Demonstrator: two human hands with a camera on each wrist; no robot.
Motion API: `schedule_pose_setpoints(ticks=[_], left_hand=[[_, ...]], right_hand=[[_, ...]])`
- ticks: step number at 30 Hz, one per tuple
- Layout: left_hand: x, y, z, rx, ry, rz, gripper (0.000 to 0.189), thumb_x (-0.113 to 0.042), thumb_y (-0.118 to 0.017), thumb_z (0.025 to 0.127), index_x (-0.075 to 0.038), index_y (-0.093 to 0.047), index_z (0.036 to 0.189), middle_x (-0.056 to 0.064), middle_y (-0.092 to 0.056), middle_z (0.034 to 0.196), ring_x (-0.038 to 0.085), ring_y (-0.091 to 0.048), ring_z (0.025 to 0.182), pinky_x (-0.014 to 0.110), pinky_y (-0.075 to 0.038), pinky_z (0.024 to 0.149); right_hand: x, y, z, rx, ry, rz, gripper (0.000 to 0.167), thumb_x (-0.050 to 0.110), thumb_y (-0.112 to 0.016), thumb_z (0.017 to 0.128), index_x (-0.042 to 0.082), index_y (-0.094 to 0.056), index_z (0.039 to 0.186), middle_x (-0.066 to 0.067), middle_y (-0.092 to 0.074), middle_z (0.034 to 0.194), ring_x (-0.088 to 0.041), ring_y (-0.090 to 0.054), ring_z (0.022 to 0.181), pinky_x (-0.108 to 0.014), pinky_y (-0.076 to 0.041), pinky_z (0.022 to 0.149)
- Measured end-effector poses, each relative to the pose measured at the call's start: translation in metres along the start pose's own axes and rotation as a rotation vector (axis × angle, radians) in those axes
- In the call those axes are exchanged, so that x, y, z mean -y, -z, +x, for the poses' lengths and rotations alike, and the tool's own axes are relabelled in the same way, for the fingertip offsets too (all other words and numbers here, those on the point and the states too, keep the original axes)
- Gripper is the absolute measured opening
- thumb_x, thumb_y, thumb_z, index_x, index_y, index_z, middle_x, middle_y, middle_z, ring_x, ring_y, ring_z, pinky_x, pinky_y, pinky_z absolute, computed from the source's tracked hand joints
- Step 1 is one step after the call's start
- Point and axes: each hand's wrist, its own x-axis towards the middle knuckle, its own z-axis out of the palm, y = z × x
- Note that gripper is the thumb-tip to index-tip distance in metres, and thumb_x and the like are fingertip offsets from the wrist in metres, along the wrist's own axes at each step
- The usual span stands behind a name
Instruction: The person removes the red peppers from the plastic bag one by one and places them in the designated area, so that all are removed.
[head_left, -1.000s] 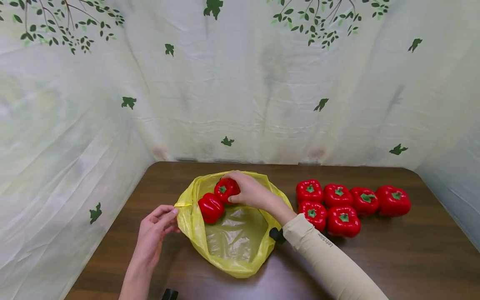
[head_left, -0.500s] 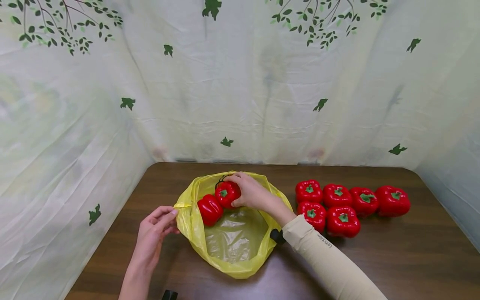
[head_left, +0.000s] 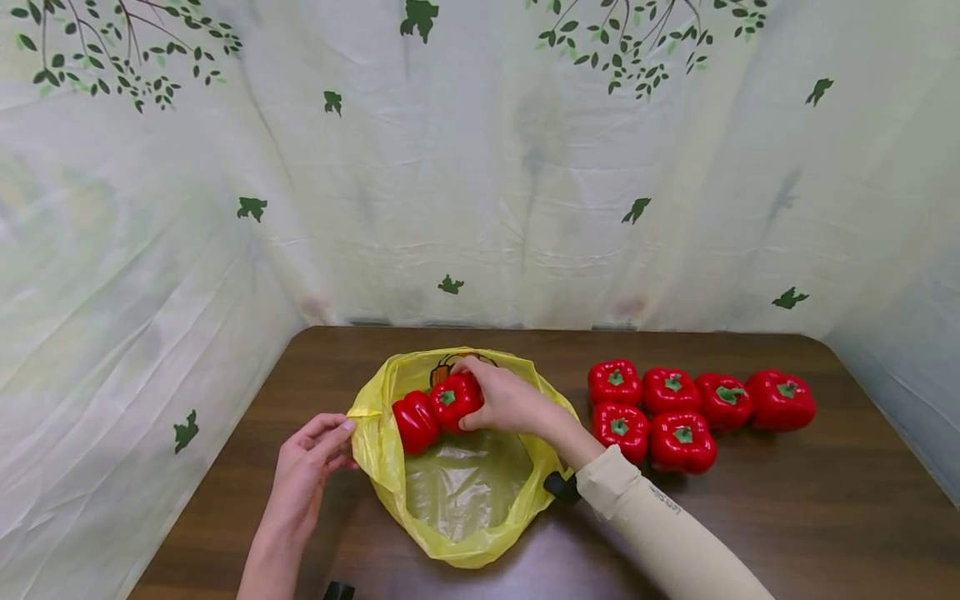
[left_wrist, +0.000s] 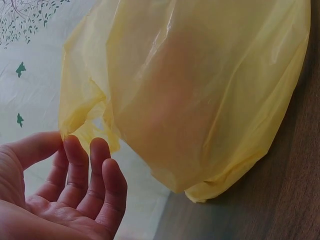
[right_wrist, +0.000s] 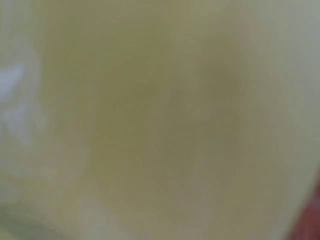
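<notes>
A yellow plastic bag (head_left: pixel 465 546) stands on the table with its mouth spread wide. Inside it, my right hand (head_left: pixel 506 400) grips a red bell pepper (head_left: pixel 456 404) with a green stem, thumb on the near side and fingers over the far side. Another red bell pepper (head_left: pixel 415 423) lies on its side in the bag, touching the first. At the bag's left rim, my left hand (head_left: pixel 307 462) pinches the plastic between thumb and forefinger, as the left wrist view confirms; its other fingers are loosely bent. Blurred yellow plastic fills most of the right wrist view.
Several red bell peppers (head_left: pixel 682 442) stand in two rows to the right of the bag on the brown wooden table (head_left: pixel 847 500). A pale curtain (head_left: pixel 480 192) with leaf prints hangs behind the table. A black wrist-worn piece (head_left: pixel 561 487) touches the bag's right rim.
My right hand and its bell pepper have moved slightly nearer, down into the bag. More of the bag's printed far wall shows. My left hand keeps its pinch on the rim.
</notes>
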Motion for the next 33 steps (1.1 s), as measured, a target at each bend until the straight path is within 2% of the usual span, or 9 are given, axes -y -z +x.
schedule_pose_setpoints(ticks=[5,10,19,25,33], left_hand=[[0.001,0.0,0.0,0.003,-0.005,-0.01,0.016,-0.019,-0.069,0.094,-0.003,-0.064,0.098,0.002,-0.066,0.083,0.016,-0.062,0.069,0.031,-0.055,0.063],[0.0,0.0,0.0,0.002,-0.002,-0.012,0.016,-0.019,-0.069,0.094,-0.004,-0.065,0.098,0.002,-0.066,0.083,0.016,-0.062,0.069,0.032,-0.055,0.064],[0.0,-0.002,0.0,0.013,-0.003,0.005,0.019,-0.019,-0.069,0.094,-0.002,-0.063,0.1,0.003,-0.066,0.085,0.017,-0.062,0.07,0.033,-0.056,0.065],[0.0,-0.001,0.0,0.005,-0.002,-0.006,0.016,-0.018,-0.069,0.094,-0.003,-0.064,0.098,0.003,-0.066,0.084,0.017,-0.062,0.069,0.034,-0.056,0.065],[0.0,-0.001,0.001,0.004,-0.008,-0.016,0.015,-0.018,-0.069,0.094,-0.003,-0.065,0.097,0.002,-0.066,0.083,0.016,-0.062,0.068,0.031,-0.055,0.062]], right_hand=[[0.004,0.003,-0.009,-0.054,0.006,0.076,0.066,0.022,-0.083,0.078,0.017,-0.047,0.133,0.003,-0.061,0.116,-0.013,-0.06,0.1,-0.027,-0.052,0.081],[0.01,0.008,-0.022,-0.094,-0.006,0.183,0.068,0.027,-0.083,0.079,0.019,-0.046,0.135,0.006,-0.06,0.119,-0.013,-0.061,0.106,-0.026,-0.052,0.082],[0.016,0.014,-0.046,-0.138,-0.016,0.264,0.07,0.034,-0.083,0.079,0.022,-0.047,0.137,0.009,-0.058,0.122,-0.017,-0.058,0.107,-0.034,-0.054,0.082],[0.018,0.015,-0.061,-0.181,0.0,0.323,0.069,0.035,-0.084,0.079,0.026,-0.046,0.136,0.01,-0.057,0.124,-0.015,-0.058,0.109,-0.036,-0.053,0.088],[0.023,0.021,-0.086,-0.238,-0.053,0.398,0.065,0.038,-0.085,0.076,0.035,-0.048,0.131,0.012,-0.056,0.121,-0.015,-0.059,0.103,-0.034,-0.056,0.077]])
